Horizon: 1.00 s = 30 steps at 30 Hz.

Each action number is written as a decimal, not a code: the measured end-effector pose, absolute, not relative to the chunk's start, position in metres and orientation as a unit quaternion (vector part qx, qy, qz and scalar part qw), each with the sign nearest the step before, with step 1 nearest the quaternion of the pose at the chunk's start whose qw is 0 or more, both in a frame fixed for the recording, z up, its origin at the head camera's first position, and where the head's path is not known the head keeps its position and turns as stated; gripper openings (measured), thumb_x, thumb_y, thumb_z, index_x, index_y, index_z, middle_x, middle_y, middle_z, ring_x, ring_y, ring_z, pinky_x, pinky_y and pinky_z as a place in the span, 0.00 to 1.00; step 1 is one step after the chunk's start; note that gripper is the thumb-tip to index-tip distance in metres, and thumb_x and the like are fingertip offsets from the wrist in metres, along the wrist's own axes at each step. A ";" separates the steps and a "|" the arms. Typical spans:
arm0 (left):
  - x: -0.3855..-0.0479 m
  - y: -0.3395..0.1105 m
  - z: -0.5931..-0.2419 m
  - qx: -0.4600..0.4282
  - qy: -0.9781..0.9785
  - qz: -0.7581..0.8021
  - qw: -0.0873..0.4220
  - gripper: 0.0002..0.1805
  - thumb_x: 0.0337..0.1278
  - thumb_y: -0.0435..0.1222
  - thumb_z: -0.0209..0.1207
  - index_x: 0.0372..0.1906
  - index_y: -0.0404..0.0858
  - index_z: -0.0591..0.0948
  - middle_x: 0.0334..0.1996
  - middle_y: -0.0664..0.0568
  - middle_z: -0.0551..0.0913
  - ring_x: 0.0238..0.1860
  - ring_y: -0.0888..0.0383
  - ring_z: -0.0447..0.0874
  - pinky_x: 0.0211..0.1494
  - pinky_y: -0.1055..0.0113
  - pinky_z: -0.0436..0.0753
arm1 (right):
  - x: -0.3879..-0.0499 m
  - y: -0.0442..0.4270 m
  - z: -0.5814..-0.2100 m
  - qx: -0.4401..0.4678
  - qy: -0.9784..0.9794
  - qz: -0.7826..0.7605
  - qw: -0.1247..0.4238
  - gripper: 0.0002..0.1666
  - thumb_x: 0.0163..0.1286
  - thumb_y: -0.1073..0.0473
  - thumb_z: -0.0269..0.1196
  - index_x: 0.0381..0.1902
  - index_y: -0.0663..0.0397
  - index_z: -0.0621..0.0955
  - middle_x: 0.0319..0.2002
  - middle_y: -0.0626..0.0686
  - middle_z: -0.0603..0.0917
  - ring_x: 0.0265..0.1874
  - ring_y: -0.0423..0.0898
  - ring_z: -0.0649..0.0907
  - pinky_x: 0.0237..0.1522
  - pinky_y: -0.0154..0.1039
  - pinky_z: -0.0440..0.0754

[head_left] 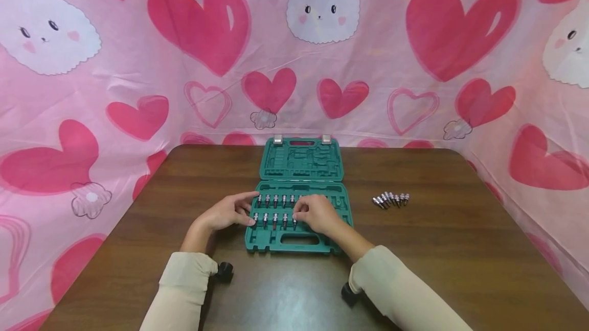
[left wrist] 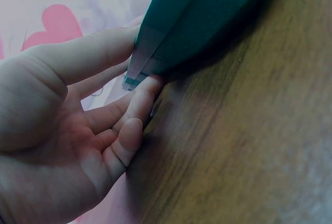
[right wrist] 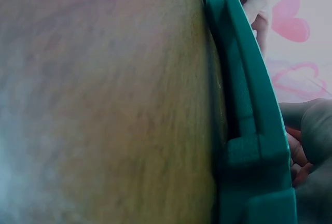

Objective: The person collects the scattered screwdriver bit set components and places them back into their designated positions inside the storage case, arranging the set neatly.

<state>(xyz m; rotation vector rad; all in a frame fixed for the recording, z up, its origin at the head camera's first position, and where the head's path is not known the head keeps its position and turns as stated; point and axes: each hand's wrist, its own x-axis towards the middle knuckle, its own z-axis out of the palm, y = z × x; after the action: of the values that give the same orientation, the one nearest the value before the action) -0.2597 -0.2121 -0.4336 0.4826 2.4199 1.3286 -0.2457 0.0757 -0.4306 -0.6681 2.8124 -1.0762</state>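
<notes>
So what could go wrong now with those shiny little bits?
The right hand, pinching a small silver metal bit, might knock the row of similar metal bits beside it. The loose cluster of silver metal bits on the brown wooden table could scatter if the right cream fabric sleeve brushes it. And if the left hand leaves the edge of the open green plastic case, the case might slide when pushed.

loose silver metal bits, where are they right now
In the head view, the loose silver metal bits lie on the brown wooden table, right of the open green plastic case.
</notes>
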 end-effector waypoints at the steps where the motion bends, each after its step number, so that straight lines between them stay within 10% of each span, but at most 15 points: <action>1: -0.260 -0.212 -0.433 0.170 0.850 0.468 0.170 0.43 0.50 0.36 0.71 0.72 0.41 0.66 0.47 0.42 0.77 0.40 0.50 0.79 0.44 0.59 0.81 | -0.246 0.075 -0.430 -0.215 0.911 -0.350 0.029 0.06 0.64 0.57 0.69 0.28 0.44 0.83 0.22 0.41 0.78 0.24 0.41 0.76 0.28 0.39 0.75; 30: -0.260 -0.211 -0.431 0.166 0.850 0.468 0.178 0.43 0.50 0.36 0.71 0.72 0.41 0.66 0.46 0.43 0.78 0.39 0.51 0.78 0.44 0.59 0.80 | -0.243 0.106 -0.432 -0.275 0.866 -0.416 0.031 0.05 0.66 0.61 0.67 0.40 0.50 0.83 0.25 0.43 0.77 0.25 0.42 0.76 0.28 0.38 0.75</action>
<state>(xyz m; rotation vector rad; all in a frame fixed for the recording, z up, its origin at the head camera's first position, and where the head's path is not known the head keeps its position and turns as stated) -0.2603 -0.2110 -0.4313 0.4702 2.4042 1.3226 -0.2434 0.1059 -0.4325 -0.8490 2.6692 -1.2816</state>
